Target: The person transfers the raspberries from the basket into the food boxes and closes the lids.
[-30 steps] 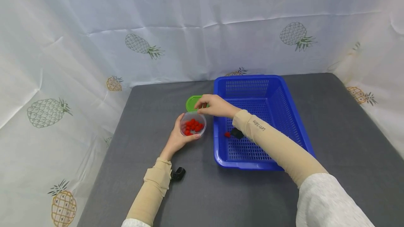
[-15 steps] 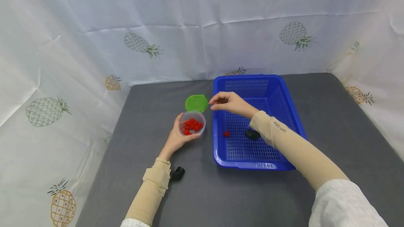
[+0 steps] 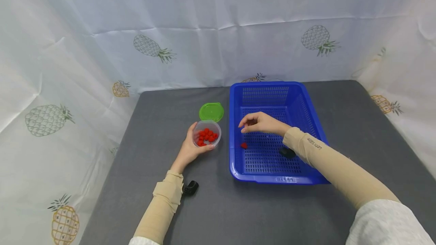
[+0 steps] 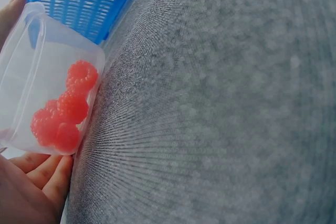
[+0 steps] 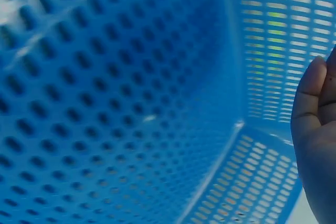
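My left hand (image 3: 188, 149) grips a small clear plastic tub (image 4: 50, 66), thumb on the near side and fingers round the far side. Several red raspberries (image 3: 207, 136) lie in the bottom of the tub, seen through its wall in the left wrist view. Over the blue basket (image 3: 232, 158) hovers my right hand (image 3: 263, 123), its fingers loosely bent and nothing visible between them. A single raspberry (image 3: 244, 145) rests on the basket floor near the left wall, below the right fingertips. In the right wrist view, part of that hand (image 5: 317, 124) shows at the right edge.
A green lid (image 3: 211, 112) lies on the grey tabletop (image 3: 163, 124) behind the tub, left of the basket. The basket's perforated walls rise around the right hand. A pineapple-print curtain (image 3: 204, 56) hangs behind and at the sides of the table.
My right hand has moved right and towards me, from above the tub to over the basket, uncovering the green lid. My left hand keeps holding the tub in place.
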Action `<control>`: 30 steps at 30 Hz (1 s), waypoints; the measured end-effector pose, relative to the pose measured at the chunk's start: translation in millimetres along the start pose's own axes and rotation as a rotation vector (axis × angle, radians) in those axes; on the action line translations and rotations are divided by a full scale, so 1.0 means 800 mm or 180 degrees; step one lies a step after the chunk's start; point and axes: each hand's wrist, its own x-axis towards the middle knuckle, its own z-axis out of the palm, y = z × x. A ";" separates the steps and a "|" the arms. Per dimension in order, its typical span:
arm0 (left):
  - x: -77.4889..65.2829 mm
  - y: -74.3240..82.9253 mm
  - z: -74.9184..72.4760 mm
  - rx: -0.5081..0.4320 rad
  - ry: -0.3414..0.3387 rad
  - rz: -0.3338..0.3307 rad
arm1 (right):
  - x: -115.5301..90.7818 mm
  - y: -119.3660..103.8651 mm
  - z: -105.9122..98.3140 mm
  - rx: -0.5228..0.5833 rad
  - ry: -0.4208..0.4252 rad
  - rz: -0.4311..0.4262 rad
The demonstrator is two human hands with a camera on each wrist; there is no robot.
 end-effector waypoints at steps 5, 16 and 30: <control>0.002 0.001 -0.002 0.0023 -0.0033 -0.0071 | -0.001 0.015 0.005 -0.0232 -0.0131 0.0141; 0.003 -0.002 -0.001 0.0029 -0.0033 -0.0104 | 0.012 0.044 0.014 -0.0653 -0.0403 0.0322; 0.006 -0.003 -0.002 0.0068 -0.0033 -0.0124 | 0.012 0.045 0.026 -0.0819 -0.0546 0.0324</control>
